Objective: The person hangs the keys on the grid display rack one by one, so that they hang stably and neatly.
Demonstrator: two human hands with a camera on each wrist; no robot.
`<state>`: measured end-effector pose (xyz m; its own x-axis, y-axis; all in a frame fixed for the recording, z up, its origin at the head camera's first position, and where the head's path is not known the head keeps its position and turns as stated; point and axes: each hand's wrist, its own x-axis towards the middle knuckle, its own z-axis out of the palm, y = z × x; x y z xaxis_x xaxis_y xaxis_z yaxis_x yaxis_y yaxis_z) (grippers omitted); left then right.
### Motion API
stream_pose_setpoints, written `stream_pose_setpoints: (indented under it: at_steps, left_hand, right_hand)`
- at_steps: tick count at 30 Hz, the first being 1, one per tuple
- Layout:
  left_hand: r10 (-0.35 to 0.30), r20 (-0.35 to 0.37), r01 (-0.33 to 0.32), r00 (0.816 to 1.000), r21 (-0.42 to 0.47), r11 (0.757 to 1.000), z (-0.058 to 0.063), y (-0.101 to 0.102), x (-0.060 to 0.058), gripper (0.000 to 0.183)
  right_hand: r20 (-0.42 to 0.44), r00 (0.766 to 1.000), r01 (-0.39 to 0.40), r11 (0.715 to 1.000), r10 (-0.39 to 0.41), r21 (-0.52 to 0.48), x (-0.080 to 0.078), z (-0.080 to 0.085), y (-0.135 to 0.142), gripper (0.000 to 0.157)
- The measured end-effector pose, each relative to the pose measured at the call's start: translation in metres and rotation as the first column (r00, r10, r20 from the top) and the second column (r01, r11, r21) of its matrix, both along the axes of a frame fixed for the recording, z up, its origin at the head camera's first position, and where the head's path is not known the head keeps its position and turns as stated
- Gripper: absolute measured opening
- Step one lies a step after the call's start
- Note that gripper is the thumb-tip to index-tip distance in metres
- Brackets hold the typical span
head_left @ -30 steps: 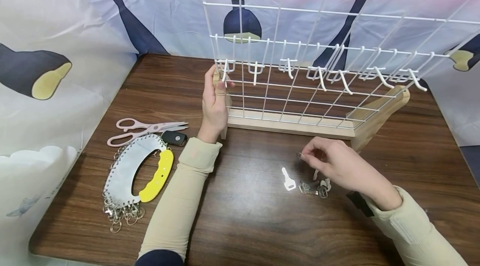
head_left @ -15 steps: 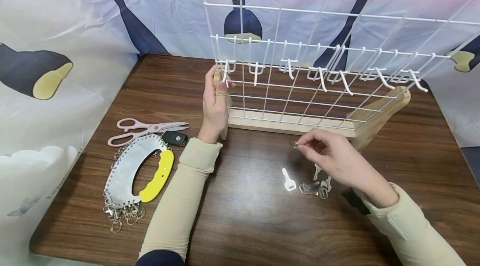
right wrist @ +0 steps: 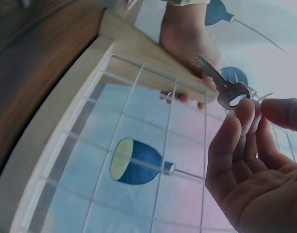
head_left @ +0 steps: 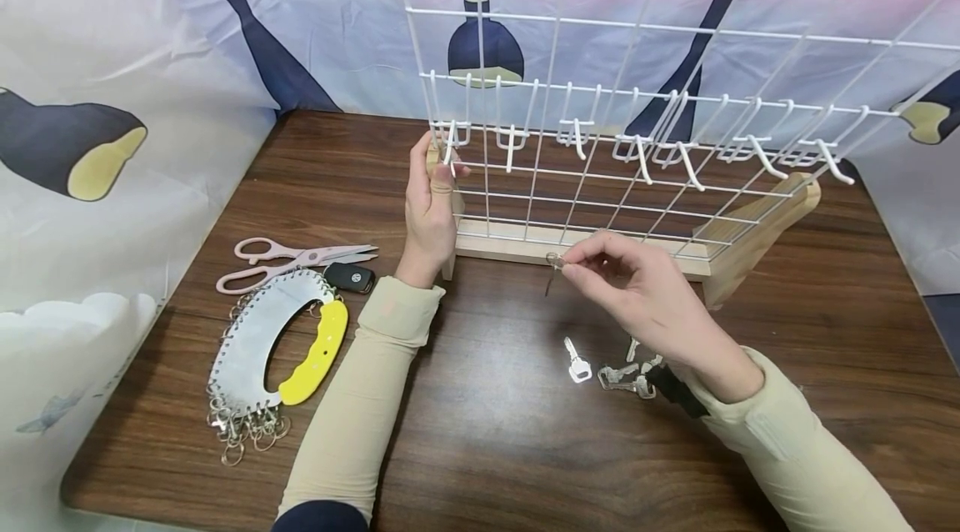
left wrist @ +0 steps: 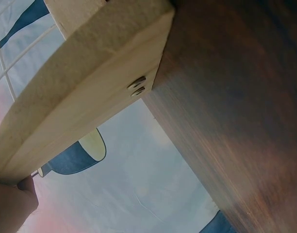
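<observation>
My left hand [head_left: 429, 219] grips the left wooden side [left wrist: 90, 92] of a white wire grid rack with a wooden base [head_left: 517, 240]. My right hand [head_left: 637, 286] is in front of the base, pinching a metal key [right wrist: 223, 87] by its ring between thumb and fingertips. In the head view that key [head_left: 550, 280] hangs small and thin below the fingers. Above it, a row of white hooks [head_left: 576, 136] runs along the grid. A single key [head_left: 577, 363] lies on the table, with several more keys [head_left: 618, 376] beside it, partly hidden by the right wrist.
To the left lie pink scissors [head_left: 300, 255], a black car key [head_left: 349, 276] and a curved metal plate [head_left: 240, 348] with a yellow handle [head_left: 315, 353] and many small rings. A printed curtain [head_left: 360, 57] hangs behind the brown table [head_left: 480, 432].
My right hand has moved left and away from me, toward the rack, lifting the key on its ring from near the other keys. The left hand stays on the wooden side.
</observation>
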<state>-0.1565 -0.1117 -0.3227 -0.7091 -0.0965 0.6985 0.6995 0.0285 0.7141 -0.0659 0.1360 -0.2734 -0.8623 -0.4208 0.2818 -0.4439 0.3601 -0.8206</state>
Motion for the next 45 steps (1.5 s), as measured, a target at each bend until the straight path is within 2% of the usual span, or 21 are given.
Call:
stream_pose_setpoints:
  at_steps: [9,16,25,30,36,45]
  left_hand:
    - [-0.016,0.008,0.016,1.0,0.025,1.0,0.001,0.001,-0.001,0.063]
    - [-0.023,0.012,0.023,1.0,0.027,0.999,0.002,0.001,-0.002,0.063]
    - [0.01,0.005,-0.01,1.0,0.007,1.0,0.001,0.001,-0.001,0.065]
    - [0.019,0.022,-0.019,1.0,0.001,1.0,0.0,0.0,0.0,0.066]
    - [0.02,0.028,-0.02,0.999,0.011,1.0,-0.001,0.001,0.0,0.069]
    - [0.037,0.039,-0.037,0.999,0.006,0.999,-0.001,0.001,0.001,0.069]
  right_hand:
    - [-0.073,0.997,0.004,0.994,-0.013,-0.112,-0.006,0.014,-0.022,0.008]
    - [-0.12,0.993,-0.013,0.969,-0.017,-0.245,-0.012,0.021,-0.036,0.009]
    - [-0.055,0.999,-0.024,0.901,0.0,-0.433,-0.014,0.027,-0.052,0.011]
    - [-0.008,1.0,0.005,0.875,-0.009,-0.484,-0.015,0.03,-0.058,0.012]
    - [0.011,1.0,0.03,0.84,-0.029,-0.542,-0.017,0.031,-0.062,0.013]
    - [0.012,1.0,0.016,0.826,-0.011,-0.564,-0.02,0.031,-0.066,0.013]
